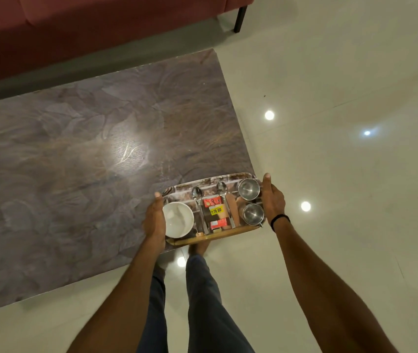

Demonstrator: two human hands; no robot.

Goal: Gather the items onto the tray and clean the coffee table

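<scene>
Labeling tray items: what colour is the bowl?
White, plain, no pattern. The bowl sits at the tray's left end; head view.

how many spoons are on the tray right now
2. One spoon lies between the white bowl and the red packet; the other spoon lies right of the packet. None seem hidden.

a pale, glossy tiled floor [343, 72] is seen across the right and lower parts of the view, and several small round ceiling lights are mirrored in it. a dark red sofa [88, 29] is set along the top edge, raised on a thin black leg [241, 19]. a soft glare is cast on the grey-purple marbled table top [75, 174] just in front of the sofa.
</scene>
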